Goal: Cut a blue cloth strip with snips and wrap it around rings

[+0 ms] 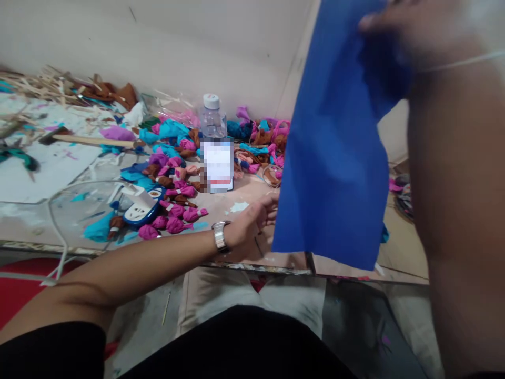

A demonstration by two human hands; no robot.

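Blue sheet (331, 168) hanging over tabletop (215, 206), right of centre. Right hand (402, 34), blurred: grip closed on sheet's upper part. Left hand (251, 223) just beside sheet's lower left edge, fingers curled; cannot tell if grip holds anything. Farther left: magenta bundles (174, 225), blue-edged socket block (136, 213). Beyond left hand: lit phone (219, 164), clear bottle (212, 122). Far left: hammer (94, 140).

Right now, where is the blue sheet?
Right of centre in the head view, the blue sheet hangs from the right hand, beside the left hand.
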